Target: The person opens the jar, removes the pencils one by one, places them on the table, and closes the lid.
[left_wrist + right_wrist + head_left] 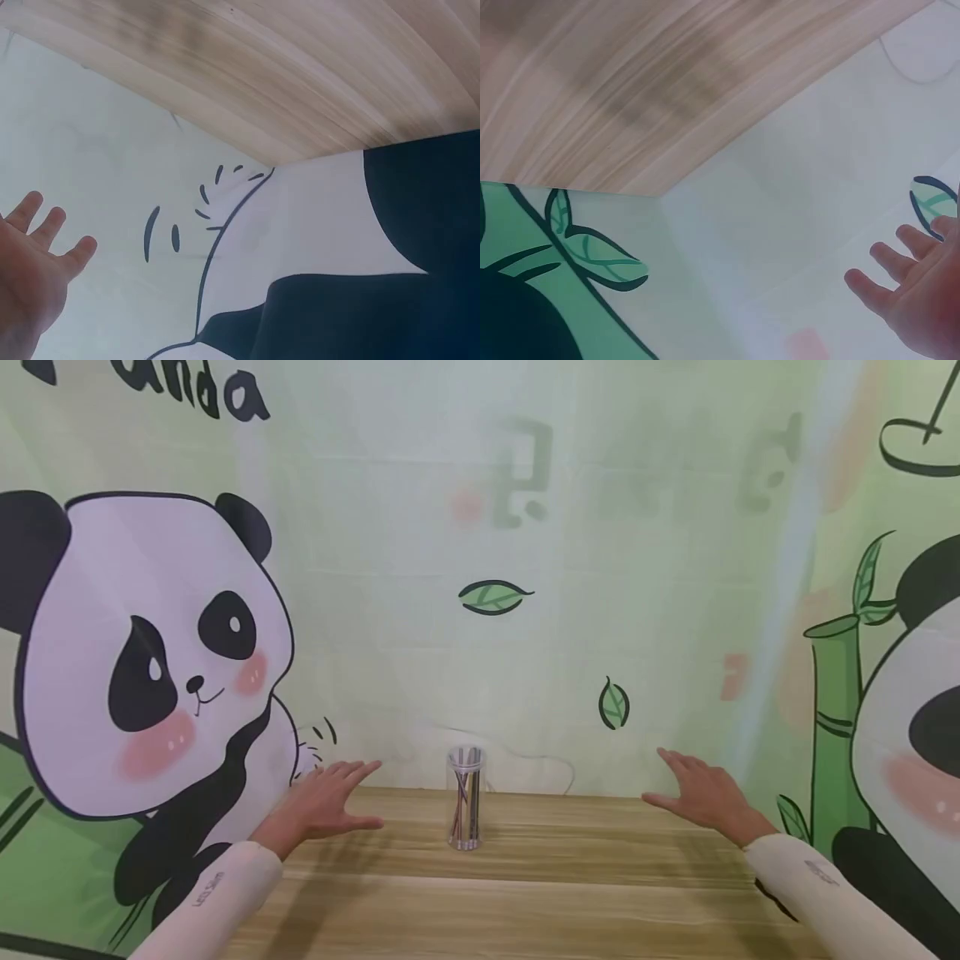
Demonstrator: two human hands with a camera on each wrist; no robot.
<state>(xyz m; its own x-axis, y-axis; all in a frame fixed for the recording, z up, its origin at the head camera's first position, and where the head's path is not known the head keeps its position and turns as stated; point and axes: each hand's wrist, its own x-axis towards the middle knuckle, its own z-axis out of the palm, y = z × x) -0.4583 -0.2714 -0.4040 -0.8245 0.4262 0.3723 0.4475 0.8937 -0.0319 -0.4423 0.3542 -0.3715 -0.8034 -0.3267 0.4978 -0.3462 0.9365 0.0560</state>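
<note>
A clear cup stands upright near the back edge of the wooden table, with several thin sticks in it that look like pens or pencils. To its left my left hand is held above the table, fingers extended and thumb apart, holding nothing. My right hand hovers farther off on the cup's right side, its fingers spread and also holding nothing. In the left wrist view the left hand shows straight fingers against the backdrop; the right wrist view shows the right hand much the same way.
The wooden table ends at a pale green cloth backdrop printed with pandas, bamboo and leaves. A thin curved line shows on the cloth behind the cup. Long light sleeves cover both forearms.
</note>
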